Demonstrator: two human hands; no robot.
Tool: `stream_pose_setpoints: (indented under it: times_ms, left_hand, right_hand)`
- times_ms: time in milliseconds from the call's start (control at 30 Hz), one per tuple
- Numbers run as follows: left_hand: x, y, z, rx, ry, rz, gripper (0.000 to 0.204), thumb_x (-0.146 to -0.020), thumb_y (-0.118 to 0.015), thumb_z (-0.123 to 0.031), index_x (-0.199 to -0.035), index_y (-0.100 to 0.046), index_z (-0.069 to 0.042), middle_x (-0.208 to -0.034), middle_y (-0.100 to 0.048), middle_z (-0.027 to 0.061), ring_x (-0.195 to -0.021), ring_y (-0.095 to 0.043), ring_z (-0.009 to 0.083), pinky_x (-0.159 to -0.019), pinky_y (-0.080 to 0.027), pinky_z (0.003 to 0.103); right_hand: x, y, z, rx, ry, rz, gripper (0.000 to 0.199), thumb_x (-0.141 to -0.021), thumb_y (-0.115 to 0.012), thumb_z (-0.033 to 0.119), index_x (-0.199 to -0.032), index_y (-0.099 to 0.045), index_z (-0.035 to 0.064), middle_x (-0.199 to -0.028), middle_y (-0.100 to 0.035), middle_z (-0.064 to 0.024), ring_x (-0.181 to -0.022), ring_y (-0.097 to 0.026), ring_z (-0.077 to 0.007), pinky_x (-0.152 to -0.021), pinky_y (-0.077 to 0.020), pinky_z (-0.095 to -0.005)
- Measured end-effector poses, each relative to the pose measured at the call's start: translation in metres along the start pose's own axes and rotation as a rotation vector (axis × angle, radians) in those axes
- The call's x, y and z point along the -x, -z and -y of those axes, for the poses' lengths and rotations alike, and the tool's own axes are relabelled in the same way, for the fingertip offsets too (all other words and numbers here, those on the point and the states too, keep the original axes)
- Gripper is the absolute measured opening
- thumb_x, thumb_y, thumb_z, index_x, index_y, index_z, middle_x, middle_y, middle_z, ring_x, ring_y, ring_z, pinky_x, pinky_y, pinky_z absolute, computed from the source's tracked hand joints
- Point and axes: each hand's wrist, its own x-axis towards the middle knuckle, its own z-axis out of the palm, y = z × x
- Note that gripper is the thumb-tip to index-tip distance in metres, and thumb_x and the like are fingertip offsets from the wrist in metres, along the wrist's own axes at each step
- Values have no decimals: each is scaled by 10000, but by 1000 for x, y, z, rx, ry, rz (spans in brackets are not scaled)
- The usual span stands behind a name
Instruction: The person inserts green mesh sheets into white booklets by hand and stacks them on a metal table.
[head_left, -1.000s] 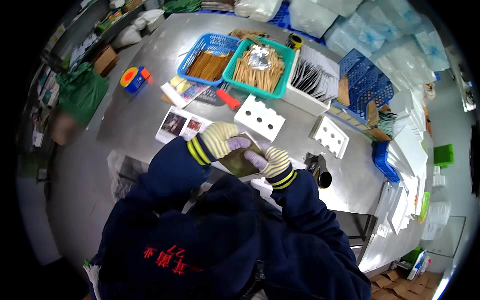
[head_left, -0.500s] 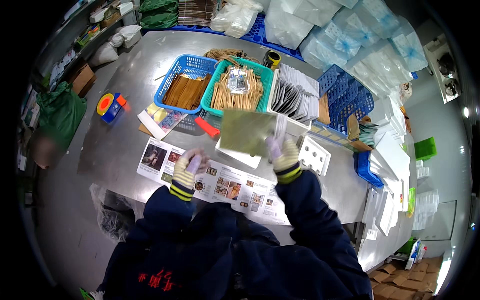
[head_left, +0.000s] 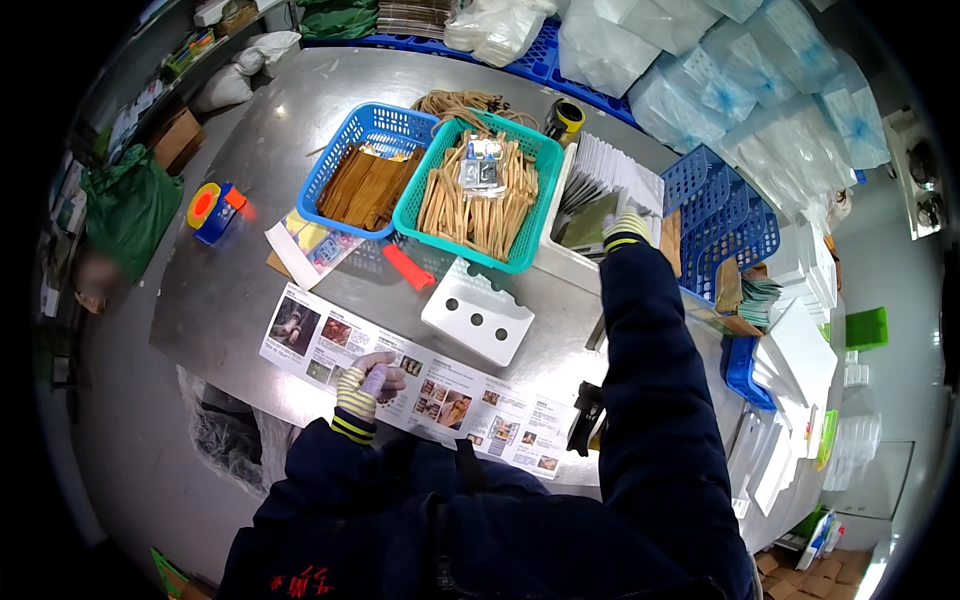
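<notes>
Your right hand (head_left: pixel 628 228) touches the green sheet (head_left: pixel 587 222) at the white bin (head_left: pixel 566 258), upper right, closure unclear; your left hand (head_left: pixel 366 384), loosely parted, hovers over the leaflet (head_left: pixel 452 405); room reaches the tabletop's (head_left: pixel 205 310) left edge.

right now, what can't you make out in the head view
In the head view:
- whether the right hand grips the green sheet: its back mostly hides the fingertips
- printed sheet: patch behind the left hand hidden; small print too small
- black object: partly behind the right sleeve
</notes>
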Motion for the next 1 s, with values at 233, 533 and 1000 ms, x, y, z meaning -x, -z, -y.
stream_pose_setpoints:
  times_ms: [233, 533, 1000]
  left_hand:
    - [-3, -8, 8, -20, 76, 79, 321, -926, -505, -245, -1122, -516, 9, -866, -645, 136, -714, -640, 188, -632, -531, 283]
    - [-12, -2, 4, -115, 93, 117, 271, -941, -466, -191, -1126, -535, -6, -870, -644, 128, -719, -637, 169, -614, -522, 263]
    - [-20, -34, 88, -394, 498, 727, 294, -938, -485, -206, -1152, -514, -7, -924, -610, 102, -756, -606, 156, -673, -519, 271]
  right_hand:
    - [-36, -55, 33, 214, 96, -59, 779, -816, -514, 485, -1409, -229, 68, -1279, -457, -265, -1200, -449, -376, -983, -358, -446]
    - [116, 16, -32, -525, 178, -100, 344, -881, -567, 222, -1158, -559, 18, -718, -614, -105, -631, -595, -144, -586, -478, -277]
    - [440, -180, -139, -406, -340, 315, 631, -736, -600, 132, -1289, -354, -45, -1090, -553, -201, -982, -557, -350, -883, -435, -397]
